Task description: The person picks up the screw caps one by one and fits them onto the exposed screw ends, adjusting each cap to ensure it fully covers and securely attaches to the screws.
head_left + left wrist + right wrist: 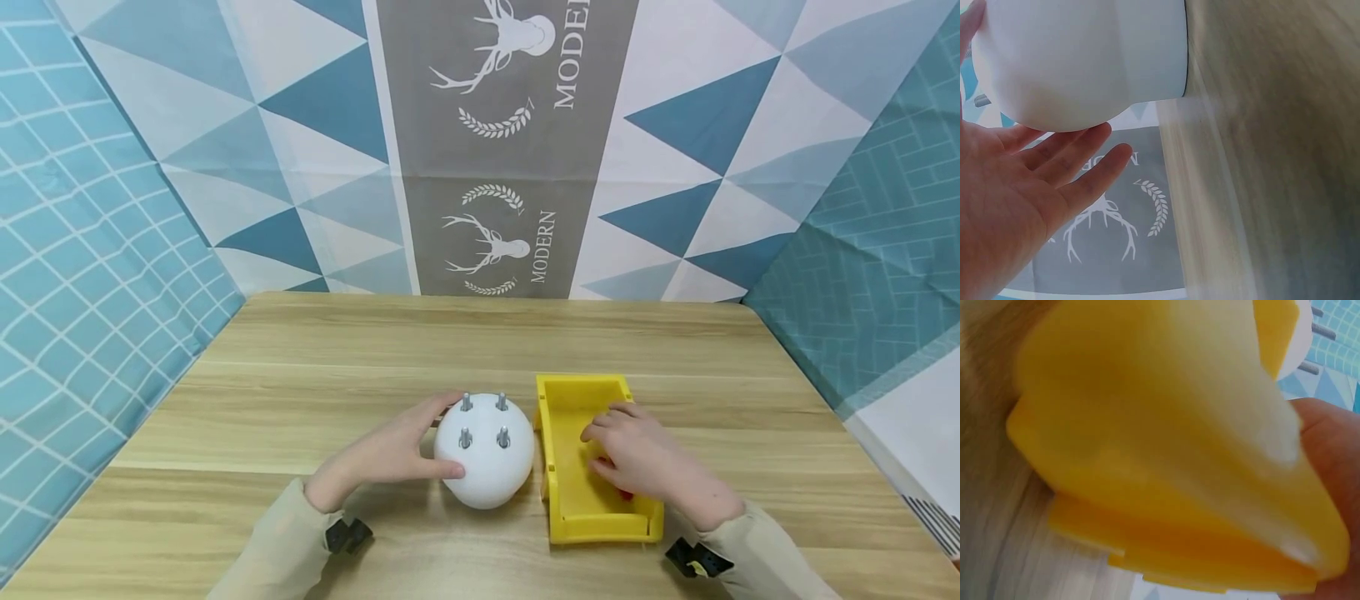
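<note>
A white rounded body [486, 475] with several metal threaded studs [503, 437] sticking up from its top stands on the table. My left hand [401, 446] holds it from the left, with the thumb on its near side and fingers at its far side. In the left wrist view, the fingers [1094, 150] lie against its curved side. My right hand [641, 450] reaches into a yellow bin [546, 450], fingers bent loosely above its floor. A small red piece [626, 495] shows under that hand, mostly hidden. The bin's wall [1147, 444] blocks the fingertips in the right wrist view.
The bin stands just right of the white body on a wood-grain table [375, 342]. A patterned cloth backdrop [487, 150] rises at the table's far edge. Blue tiled cloth [82, 250] hangs along the left side.
</note>
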Demonstrator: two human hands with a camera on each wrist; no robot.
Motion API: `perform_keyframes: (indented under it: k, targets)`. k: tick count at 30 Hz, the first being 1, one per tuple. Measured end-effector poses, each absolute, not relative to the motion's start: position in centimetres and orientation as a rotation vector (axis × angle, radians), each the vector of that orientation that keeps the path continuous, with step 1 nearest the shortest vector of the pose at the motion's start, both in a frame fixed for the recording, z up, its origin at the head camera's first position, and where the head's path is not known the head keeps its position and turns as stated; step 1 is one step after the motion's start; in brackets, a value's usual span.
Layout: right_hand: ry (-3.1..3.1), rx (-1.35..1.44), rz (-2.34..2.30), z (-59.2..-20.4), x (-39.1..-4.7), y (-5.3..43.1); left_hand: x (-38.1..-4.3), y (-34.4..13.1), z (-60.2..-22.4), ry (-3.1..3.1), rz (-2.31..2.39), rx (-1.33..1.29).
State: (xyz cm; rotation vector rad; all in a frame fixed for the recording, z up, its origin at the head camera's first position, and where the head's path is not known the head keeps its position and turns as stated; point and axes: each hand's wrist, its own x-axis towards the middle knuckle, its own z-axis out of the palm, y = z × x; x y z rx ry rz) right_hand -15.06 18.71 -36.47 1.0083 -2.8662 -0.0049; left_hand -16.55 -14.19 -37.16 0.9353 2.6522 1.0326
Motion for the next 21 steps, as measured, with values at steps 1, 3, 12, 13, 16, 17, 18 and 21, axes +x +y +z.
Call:
perform_keyframes:
  k: [1, 3, 12, 13, 16, 17, 18, 21]
  targets:
    - [-2.862, 1.004, -0.023, -36.5, -15.0, 18.6, -16.6, -14.2, -37.2, 2.653, 1.034, 0.937]
    - [-2.863, 0.996, -0.054, -36.5, -15.0, 18.4, -16.5, -14.2, -37.2, 2.655, 1.035, 0.939]
    - [-2.881, 0.994, -0.114, -36.7, -15.0, 17.9, -16.5, -14.1, -37.1, 2.649, 1.037, 0.926]
    - [-2.882, 0.991, -0.126, -36.8, -15.0, 17.8, -16.5, -14.1, -37.1, 2.648, 1.037, 0.923]
    - [-2.885, 0.980, -0.165, -37.0, -15.1, 17.7, -16.5, -14.1, -37.1, 2.644, 1.040, 0.919]
    - [-2.883, 0.977, -0.180, -37.0, -15.1, 17.6, -16.5, -14.2, -37.2, 2.644, 1.040, 0.919]
    - [-2.878, 0.973, -0.193, -37.1, -15.1, 17.6, -16.5, -14.2, -37.2, 2.644, 1.039, 0.918]
    - [-2.870, 0.960, -0.232, -37.3, -15.1, 17.5, -16.5, -14.2, -37.2, 2.645, 1.039, 0.920]
